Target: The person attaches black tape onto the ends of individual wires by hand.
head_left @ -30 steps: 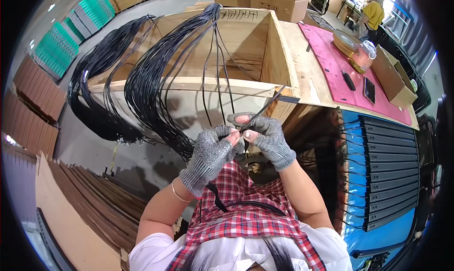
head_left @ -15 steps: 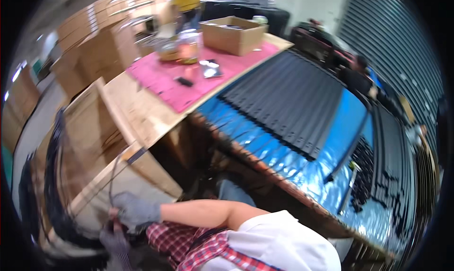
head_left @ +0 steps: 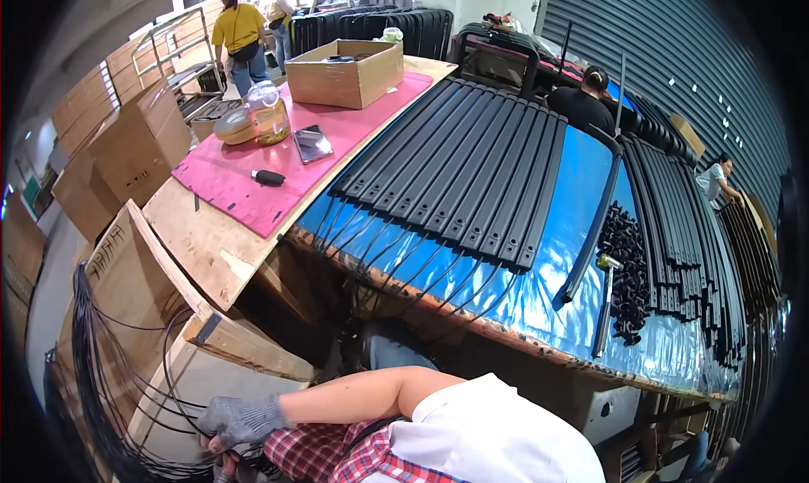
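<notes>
My right hand, in a grey glove with bare fingertips, is closed on thin black cables at the lower left. Just below it, only part of my left hand shows at the picture's lower edge. Its fingers are bent close to the right hand's fingertips, and what they grip is hidden. The cables come from a thick black bundle draped over a wooden crate beside me. Several loose strands arc around my right hand.
Long black bars with trailing cables lie on a blue-covered table. A hammer rests by small black parts. On a pink mat stand an open carton, a jar and a phone. Other people work farther off.
The view has swung and sharpened, shifting table and crate leftward. Both my hands appear lower in the picture, still close together, and the left is now mostly cut off.
</notes>
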`<state>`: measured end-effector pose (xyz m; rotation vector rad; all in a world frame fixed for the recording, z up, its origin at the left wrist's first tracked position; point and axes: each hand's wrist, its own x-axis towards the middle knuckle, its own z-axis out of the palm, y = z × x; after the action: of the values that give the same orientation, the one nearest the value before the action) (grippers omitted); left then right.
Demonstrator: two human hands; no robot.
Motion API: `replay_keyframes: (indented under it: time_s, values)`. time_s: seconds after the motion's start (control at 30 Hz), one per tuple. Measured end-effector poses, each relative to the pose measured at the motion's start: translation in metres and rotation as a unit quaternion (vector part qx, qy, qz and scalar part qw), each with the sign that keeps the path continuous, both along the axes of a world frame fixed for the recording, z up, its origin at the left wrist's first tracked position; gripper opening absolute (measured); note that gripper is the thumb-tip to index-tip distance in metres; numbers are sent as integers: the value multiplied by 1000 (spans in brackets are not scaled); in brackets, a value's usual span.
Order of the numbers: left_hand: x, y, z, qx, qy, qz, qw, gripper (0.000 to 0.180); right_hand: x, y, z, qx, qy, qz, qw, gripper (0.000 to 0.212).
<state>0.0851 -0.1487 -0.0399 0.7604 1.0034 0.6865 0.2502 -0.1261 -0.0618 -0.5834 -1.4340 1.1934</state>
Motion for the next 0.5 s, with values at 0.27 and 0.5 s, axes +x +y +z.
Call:
replay_keyframes:
  time_s: [0.27, 0.5]
  values:
    - [-8, -3, 5, 102, 121, -5, 987, 41, -12, 9, -10, 91, -120, -45, 988, 11]
    - [-18, 22, -48, 532, 336, 14, 777, 21, -21, 17, -15, 1, -237, -170, 956, 31]
